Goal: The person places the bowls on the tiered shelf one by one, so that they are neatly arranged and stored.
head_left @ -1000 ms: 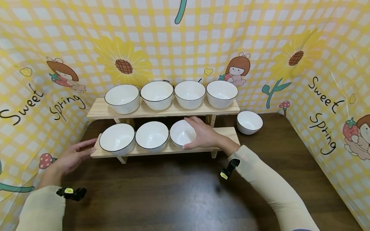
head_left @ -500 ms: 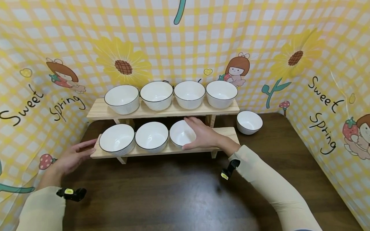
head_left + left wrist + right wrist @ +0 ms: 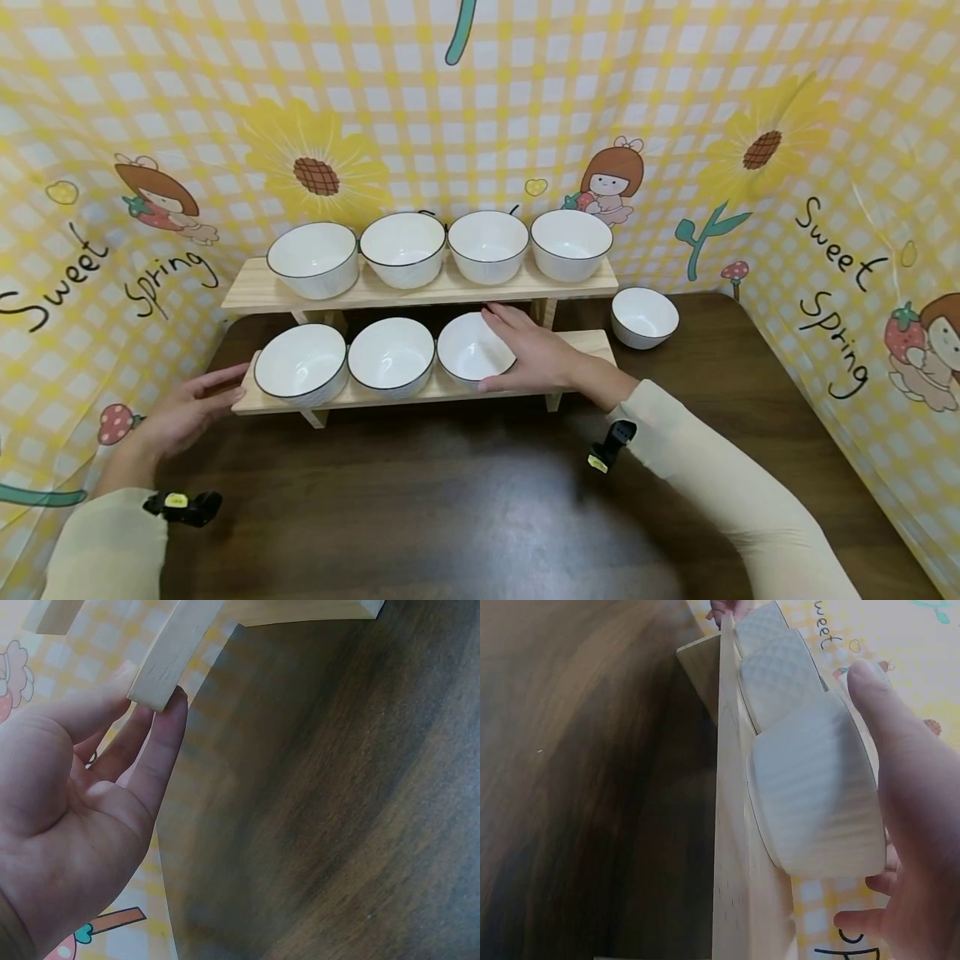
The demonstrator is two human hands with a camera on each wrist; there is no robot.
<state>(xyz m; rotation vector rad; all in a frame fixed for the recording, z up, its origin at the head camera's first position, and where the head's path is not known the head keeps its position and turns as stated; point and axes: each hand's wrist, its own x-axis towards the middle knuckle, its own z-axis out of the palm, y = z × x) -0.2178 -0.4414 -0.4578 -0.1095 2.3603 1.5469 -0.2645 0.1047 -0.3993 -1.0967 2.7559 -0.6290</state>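
Observation:
On the lower board of a two-tier wooden stand (image 3: 588, 342) sit three white bowls with dark rims: a left bowl (image 3: 302, 362), a middle bowl (image 3: 392, 357) and a right bowl (image 3: 474, 346). My right hand (image 3: 536, 354) is at the right bowl's right side, thumb and fingers spread; in the right wrist view the thumb (image 3: 881, 701) stands off the bowl wall (image 3: 814, 795). Whether a fingertip still touches is unclear. My left hand (image 3: 187, 412) pinches the lower board's left end (image 3: 161, 675) between thumb and fingers.
Several similar white bowls, one of them a bowl (image 3: 572, 244) at the right end, line the upper board (image 3: 480, 292). Another, smaller bowl (image 3: 645, 318) stands on the dark wooden table (image 3: 420, 500) right of the stand. A yellow checked cloth (image 3: 480, 108) encloses the back and sides.
My right hand has shifted slightly right, uncovering more of the right bowl's rim; that bowl stays in its spot. My left hand keeps its hold on the board. The head view drifts slightly.

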